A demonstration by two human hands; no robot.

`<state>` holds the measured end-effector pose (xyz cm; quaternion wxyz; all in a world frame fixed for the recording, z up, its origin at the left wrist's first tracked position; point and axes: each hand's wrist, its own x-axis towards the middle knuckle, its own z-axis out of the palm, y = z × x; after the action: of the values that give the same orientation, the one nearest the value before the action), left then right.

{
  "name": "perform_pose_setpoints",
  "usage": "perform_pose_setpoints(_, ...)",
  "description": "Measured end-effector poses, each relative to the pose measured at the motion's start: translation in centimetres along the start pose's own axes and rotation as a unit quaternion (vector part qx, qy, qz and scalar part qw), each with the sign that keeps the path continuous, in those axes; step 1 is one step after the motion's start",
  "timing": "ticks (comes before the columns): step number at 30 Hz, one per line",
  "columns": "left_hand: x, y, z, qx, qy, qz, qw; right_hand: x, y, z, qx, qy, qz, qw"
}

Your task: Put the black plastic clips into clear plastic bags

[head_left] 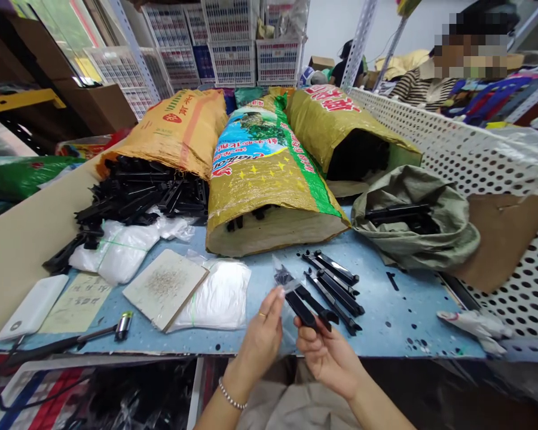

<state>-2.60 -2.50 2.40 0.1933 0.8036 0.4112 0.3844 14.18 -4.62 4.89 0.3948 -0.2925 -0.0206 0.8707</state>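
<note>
On table [403,328], at back: left sack [174,131], middle sack [269,185], right sack [329,122]; crates [231,63] behind. Loose parts [138,191] at left sack's mouth, bundle [123,248] before them. Nearer: tile [165,286] overlapping bag stack [224,295]. Front left: hammer [74,342], note [76,304] behind. Right of bag stack: left hand [264,325], right hand [325,355], held parts [301,307] between; parts row [338,289] just beyond. Cloth bag [424,248] before right sack; glove [473,325] front right.

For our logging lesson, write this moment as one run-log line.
Left hand: pinches clear bag; Right hand: grips black parts, far ends in bag; Blue table: loose pieces at right; Behind: printed sacks
</note>
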Motion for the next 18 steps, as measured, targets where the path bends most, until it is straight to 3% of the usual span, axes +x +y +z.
perform_pose_setpoints(2, -0.5, 0.8, 0.0, -0.015, -0.024, 0.021, 0.999, 1.1, 0.0, 0.2, -0.134, 0.062, -0.076, 0.986)
perform_pose_setpoints(5, -1.1, 1.4, -0.9, -0.041, -0.069, 0.007, 0.997, 2.5, 0.3, -0.1, -0.366, 0.139, -0.184, 0.902)
perform_pose_setpoints(7, -1.3, 1.6, -2.1, -0.055, -0.099, -0.010, 0.993, 3.0, 0.9, -0.1, -0.463, 0.140, -0.226, 0.846)
perform_pose_setpoints(9, -1.6, 2.2, -3.8, -0.062, -0.115, -0.027, 0.991, 3.0, 2.0, 0.5, -0.504, 0.107, -0.232, 0.825)
perform_pose_setpoints(13, -3.7, 4.0, -9.2, -0.024, -0.075, -0.107, 0.991, 1.5, 4.0, 2.8, -0.518, -0.049, -0.112, 0.847)
perform_pose_setpoints(15, -5.8, 4.5, -12.8, -0.001, -0.068, -0.178, 0.982, 0.4, 3.5, 3.5, -0.537, -0.108, -0.069, 0.834)
perform_pose_setpoints(17, -8.8, 3.9, -15.9, 0.002, -0.115, -0.256, 0.960, -0.6, 1.3, 3.3, -0.599, -0.067, -0.105, 0.791)
perform_pose_setpoints(18, -10.4, 3.1, -17.0, 0.001, -0.141, -0.295, 0.945, -1.0, -0.3, 2.6, -0.643, -0.009, -0.146, 0.752)
